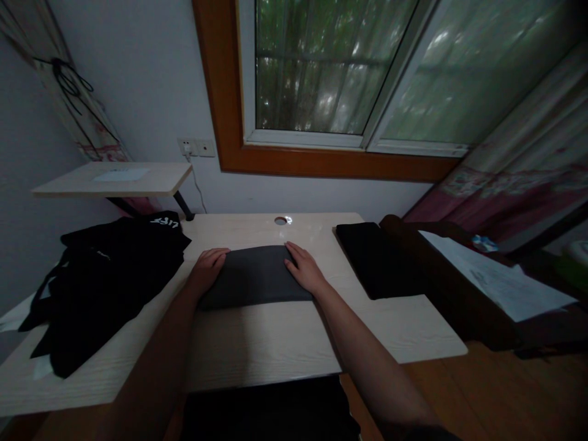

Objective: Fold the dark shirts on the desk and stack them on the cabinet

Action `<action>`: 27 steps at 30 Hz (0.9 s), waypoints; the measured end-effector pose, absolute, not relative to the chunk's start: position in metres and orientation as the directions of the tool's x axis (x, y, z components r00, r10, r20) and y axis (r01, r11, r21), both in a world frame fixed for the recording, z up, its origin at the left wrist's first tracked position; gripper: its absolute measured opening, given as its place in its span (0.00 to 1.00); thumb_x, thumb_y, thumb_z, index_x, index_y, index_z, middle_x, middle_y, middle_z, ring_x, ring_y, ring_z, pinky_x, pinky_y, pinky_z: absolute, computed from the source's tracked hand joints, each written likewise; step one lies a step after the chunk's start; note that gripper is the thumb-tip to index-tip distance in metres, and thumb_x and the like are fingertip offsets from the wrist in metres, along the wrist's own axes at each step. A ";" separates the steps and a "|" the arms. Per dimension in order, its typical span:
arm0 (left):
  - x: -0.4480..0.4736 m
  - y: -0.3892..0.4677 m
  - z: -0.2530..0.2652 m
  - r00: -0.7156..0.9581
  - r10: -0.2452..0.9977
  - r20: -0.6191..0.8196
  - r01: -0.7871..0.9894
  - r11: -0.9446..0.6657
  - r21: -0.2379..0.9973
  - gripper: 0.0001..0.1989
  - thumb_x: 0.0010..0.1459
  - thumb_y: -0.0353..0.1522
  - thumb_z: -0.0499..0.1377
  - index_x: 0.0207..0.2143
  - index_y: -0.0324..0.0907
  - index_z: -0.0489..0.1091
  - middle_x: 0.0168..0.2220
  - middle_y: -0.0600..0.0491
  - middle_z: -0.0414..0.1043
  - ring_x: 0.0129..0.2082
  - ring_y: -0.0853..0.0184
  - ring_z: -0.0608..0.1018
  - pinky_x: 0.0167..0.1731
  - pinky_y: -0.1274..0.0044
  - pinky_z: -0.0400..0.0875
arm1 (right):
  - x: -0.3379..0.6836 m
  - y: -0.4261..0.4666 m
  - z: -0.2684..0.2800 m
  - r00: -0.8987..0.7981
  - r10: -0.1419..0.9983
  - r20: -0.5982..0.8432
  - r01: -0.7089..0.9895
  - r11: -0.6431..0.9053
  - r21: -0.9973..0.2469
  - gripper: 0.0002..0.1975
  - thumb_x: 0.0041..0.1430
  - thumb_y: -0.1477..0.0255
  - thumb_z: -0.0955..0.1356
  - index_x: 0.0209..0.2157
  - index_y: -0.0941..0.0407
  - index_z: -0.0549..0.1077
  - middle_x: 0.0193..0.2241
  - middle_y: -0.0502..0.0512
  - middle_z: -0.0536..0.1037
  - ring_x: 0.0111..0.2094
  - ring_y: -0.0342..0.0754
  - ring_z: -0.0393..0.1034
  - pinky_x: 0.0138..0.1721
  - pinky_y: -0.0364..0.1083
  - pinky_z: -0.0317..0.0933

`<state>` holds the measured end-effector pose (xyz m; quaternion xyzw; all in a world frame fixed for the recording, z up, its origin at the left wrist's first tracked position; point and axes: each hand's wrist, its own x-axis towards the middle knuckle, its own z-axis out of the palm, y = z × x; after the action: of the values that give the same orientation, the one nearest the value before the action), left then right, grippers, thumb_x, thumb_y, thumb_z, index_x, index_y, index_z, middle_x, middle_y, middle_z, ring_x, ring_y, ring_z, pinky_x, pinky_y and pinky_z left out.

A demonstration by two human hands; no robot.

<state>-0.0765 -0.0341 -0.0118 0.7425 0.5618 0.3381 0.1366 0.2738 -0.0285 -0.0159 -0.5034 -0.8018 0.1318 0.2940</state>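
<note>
A flat, dark grey folded cloth (257,277), perhaps a garment, lies on the pale wooden desk (271,349) in front of me. My left hand (209,269) rests on its left edge, fingers stretched forward. On the opposite edge lies my right hand (304,267), with its thumb apart from the fingers and its palm over the side of the cloth. Both hands are open and press or touch the cloth without gripping it. Parts of the cloth's side edges are hidden under the hands.
A heap of black clothing (114,275) with white lettering covers the desk's left side. To the right lies a flat black folded item (379,260). A raised shelf (156,179) stands at the back left. Papers (496,278) lie on dark furniture at the right.
</note>
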 end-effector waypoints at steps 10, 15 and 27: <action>-0.077 -0.035 -0.009 0.124 0.932 0.341 0.727 -0.320 0.608 0.21 0.67 0.43 0.47 0.48 0.47 0.76 0.52 0.51 0.78 0.55 0.59 0.75 0.61 0.61 0.65 | 0.273 -0.027 -0.015 -0.330 0.884 0.333 0.726 0.462 -0.508 0.28 0.69 0.63 0.62 0.67 0.55 0.63 0.67 0.60 0.64 0.67 0.56 0.59 0.68 0.59 0.51; -0.078 -0.035 -0.007 0.112 0.936 0.334 0.716 -0.309 0.626 0.20 0.66 0.42 0.47 0.46 0.47 0.77 0.52 0.51 0.78 0.55 0.59 0.76 0.62 0.61 0.65 | 0.273 -0.027 -0.015 -0.318 0.883 0.345 0.716 0.462 -0.523 0.27 0.68 0.64 0.63 0.67 0.53 0.64 0.67 0.60 0.65 0.67 0.56 0.59 0.68 0.61 0.52; -0.087 -0.031 -0.013 -0.033 0.925 0.380 0.697 -0.251 0.672 0.16 0.62 0.39 0.51 0.43 0.47 0.77 0.48 0.51 0.79 0.52 0.60 0.77 0.60 0.63 0.68 | 0.276 -0.021 -0.024 -0.168 0.901 0.400 0.701 0.394 -0.594 0.24 0.66 0.68 0.63 0.62 0.56 0.70 0.61 0.62 0.72 0.62 0.55 0.64 0.66 0.59 0.57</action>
<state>-0.0869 -0.0307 -0.0133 0.6807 0.5955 0.4024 0.1413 0.2761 -0.0210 -0.0239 -0.5329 -0.7516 0.1375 0.3637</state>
